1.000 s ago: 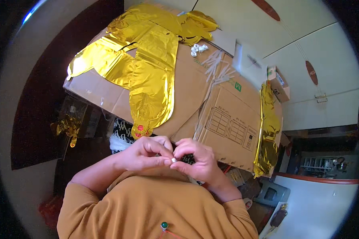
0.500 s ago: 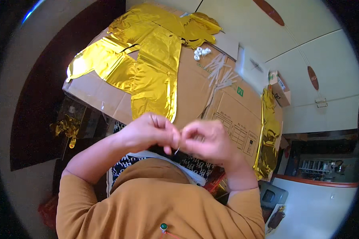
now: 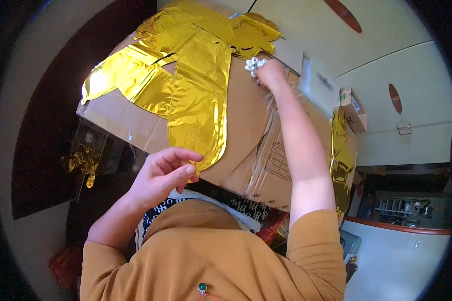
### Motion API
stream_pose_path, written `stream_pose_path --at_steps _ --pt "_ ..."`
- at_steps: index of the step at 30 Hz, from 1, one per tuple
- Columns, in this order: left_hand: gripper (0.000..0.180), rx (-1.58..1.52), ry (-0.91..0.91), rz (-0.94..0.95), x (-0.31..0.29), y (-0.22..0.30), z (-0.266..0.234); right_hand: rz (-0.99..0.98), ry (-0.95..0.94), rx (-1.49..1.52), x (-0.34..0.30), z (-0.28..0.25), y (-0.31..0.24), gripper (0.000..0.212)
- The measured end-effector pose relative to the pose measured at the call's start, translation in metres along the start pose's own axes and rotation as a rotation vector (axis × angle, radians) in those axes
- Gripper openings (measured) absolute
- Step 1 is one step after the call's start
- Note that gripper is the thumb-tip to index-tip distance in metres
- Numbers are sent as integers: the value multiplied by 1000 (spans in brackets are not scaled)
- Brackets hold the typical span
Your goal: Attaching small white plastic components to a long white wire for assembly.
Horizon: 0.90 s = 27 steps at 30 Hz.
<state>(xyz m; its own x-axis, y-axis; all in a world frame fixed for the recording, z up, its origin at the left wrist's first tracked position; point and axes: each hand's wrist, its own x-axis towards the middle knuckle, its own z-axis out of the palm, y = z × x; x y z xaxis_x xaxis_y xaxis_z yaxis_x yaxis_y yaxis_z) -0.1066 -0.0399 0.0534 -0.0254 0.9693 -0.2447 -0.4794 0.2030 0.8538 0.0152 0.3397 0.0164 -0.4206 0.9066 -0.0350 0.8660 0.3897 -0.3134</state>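
Observation:
My left hand (image 3: 165,173) hovers at the cardboard's near edge, thumb and index finger apart, with nothing visible between them. Close beside its fingertips is the rounded lower end of a flat gold foil balloon (image 3: 198,100). My right hand (image 3: 271,75) reaches far forward to a cluster of small white rolls (image 3: 252,63). Its fingers bend down beside the rolls and are mostly hidden behind the back of the hand, so I cannot tell whether they grip one. Thin white strips lie under and beside that wrist, largely covered by the forearm.
Flattened brown cardboard (image 3: 246,125) covers the work surface. More gold foil (image 3: 340,150) hangs along its right edge, near a small open carton (image 3: 353,110). Pale cabinet doors (image 3: 386,65) stand behind. Crumpled gold foil (image 3: 85,163) shows at the lower left.
My hands, which were together at the near edge, have separated. The right has stretched forward to the white rolls; the left has moved slightly left and its fingers have spread.

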Motion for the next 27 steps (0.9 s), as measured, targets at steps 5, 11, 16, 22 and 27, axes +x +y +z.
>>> stream_pose_path --at_steps 5,11,16,22,27 --pt "25 4 -23 21 -9 -8 3 4 122 -29 11 8 20 24" --pt "18 151 -60 -127 -46 -9 -14 -256 282 324 -120 -34 -7 20" --pt "17 730 -59 -197 -53 -62 -55 -278 -568 625 -335 -29 -22 9" --pt "23 1216 -251 -73 -6 -154 -74 -91 -527 442 -392 140 45 23" --pt "28 1283 -585 -131 37 -207 -87 29 -668 621 -375 211 60 31"
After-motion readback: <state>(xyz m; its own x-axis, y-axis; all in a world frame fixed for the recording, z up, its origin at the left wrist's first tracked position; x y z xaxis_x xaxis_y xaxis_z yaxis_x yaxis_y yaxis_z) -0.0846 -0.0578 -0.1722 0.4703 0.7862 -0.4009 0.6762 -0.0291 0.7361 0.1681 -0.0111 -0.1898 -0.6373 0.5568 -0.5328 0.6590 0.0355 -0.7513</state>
